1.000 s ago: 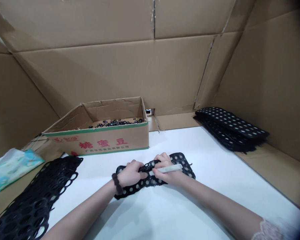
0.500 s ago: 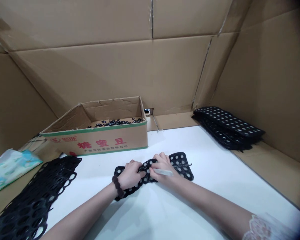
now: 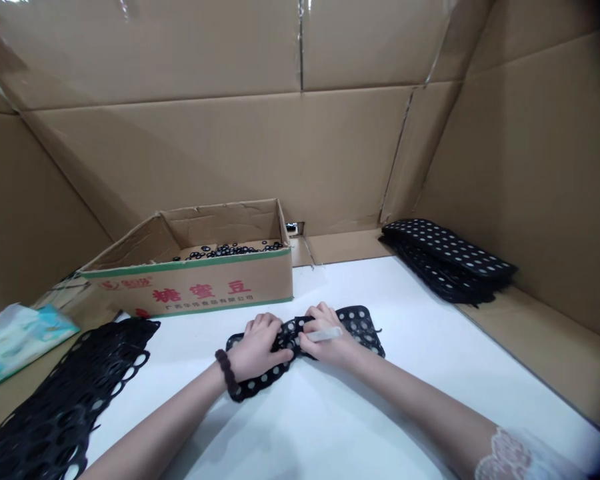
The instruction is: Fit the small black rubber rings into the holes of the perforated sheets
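A black rubber sheet with rows of round holes (image 3: 360, 325) lies on the white tabletop, bunched up in its middle between my hands. My left hand (image 3: 257, 347), with a dark beaded band at the wrist, is closed over the sheet's left part, thumb stretched toward the middle. My right hand (image 3: 327, 337) is closed around a short, whitish pen-like tool (image 3: 325, 334). The tool's tip points at the bunched sheet and is hard to make out. Fingers of this hand also press on the sheet.
A cardboard box (image 3: 220, 287) with small black rings (image 3: 230, 251) stands behind my hands. Black netlike sheets with large holes (image 3: 75, 393) lie at left, beside a tissue pack (image 3: 25, 340). Perforated black sheets (image 3: 445, 257) are stacked at back right. Cardboard walls (image 3: 180, 153) surround the table.
My left hand has opened slightly and shifted over the sheet, its thumb now straighter. The right hand's tool has tilted, its rear end higher. The view has shifted slightly.
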Demonstrator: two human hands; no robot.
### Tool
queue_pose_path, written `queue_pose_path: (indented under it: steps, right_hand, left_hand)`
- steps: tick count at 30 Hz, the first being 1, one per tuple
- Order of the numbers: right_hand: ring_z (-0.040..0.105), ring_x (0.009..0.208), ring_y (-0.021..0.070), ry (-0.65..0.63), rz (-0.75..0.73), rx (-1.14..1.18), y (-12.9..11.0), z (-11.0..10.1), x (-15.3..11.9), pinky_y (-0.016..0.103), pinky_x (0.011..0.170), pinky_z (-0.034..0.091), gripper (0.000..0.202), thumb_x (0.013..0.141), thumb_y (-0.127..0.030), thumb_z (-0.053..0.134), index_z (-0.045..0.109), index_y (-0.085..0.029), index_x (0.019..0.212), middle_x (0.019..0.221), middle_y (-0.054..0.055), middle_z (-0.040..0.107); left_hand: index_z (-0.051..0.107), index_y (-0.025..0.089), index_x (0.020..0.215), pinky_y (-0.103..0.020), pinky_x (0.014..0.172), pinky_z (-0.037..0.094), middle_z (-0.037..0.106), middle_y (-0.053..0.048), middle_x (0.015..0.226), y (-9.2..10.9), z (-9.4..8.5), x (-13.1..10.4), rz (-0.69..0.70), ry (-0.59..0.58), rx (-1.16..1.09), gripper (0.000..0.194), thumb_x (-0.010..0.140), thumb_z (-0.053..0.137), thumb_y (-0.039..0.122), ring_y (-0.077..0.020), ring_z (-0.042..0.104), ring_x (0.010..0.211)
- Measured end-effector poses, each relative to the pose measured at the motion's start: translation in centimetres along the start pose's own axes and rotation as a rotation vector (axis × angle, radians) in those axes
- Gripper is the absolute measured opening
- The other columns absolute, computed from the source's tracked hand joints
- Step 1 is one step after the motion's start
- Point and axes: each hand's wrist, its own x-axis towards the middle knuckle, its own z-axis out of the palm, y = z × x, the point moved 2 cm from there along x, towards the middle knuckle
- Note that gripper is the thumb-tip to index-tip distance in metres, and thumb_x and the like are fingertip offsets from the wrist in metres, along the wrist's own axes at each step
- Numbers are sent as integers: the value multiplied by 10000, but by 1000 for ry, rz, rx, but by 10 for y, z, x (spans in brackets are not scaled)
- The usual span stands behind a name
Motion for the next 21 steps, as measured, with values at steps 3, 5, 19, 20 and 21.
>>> queue_pose_path:
  steps: [3, 5, 19, 20, 21]
  right_hand:
    - [385, 923, 207, 140, 9, 25, 0, -3, -1, 342, 783, 347, 69, 694, -226, 539, 528, -171, 654, 918, 67, 484]
    - [383, 965, 222, 218, 27, 55, 0, -4, -2, 348, 811, 341, 120, 658, -221, 565, 520, -169, 756, 981, 82, 472]
    - [439, 526, 102, 59, 367, 731, 4, 3, 0, 215, 499, 344, 90, 671, -227, 489, 524, -155, 711, 576, -19, 483]
    - [423, 505, 97, 93, 380, 719, 3, 4, 0, 212, 488, 336, 85, 664, -213, 481, 500, -163, 731, 556, -34, 456]
    - [408, 487, 93, 128, 393, 706, 2, 6, -1, 208, 479, 330, 91, 657, -201, 477, 470, -173, 743, 540, -49, 428]
  left_hand:
    - [381, 214, 1134, -402, 918, 264, 412, -82, 1160, 11, -1, -7, 76, 201, 91, 488, 695, 568, 319, -252, 344, 1087]
    - [422, 224, 1085, -373, 882, 307, 465, -63, 1099, 16, -1, -11, 151, 163, 112, 428, 699, 580, 316, -237, 401, 1028]
    - [528, 141, 716, -300, 589, 399, 560, -70, 717, 12, 18, -11, 299, 62, 426, 269, 847, 301, 200, -184, 524, 656]
    - [520, 140, 698, -300, 577, 394, 554, -71, 695, 10, 20, -11, 323, 91, 448, 292, 851, 274, 172, -181, 519, 639]
    - [513, 140, 690, -296, 567, 389, 547, -68, 679, 9, 21, -10, 355, 116, 458, 303, 855, 260, 160, -177, 515, 629]
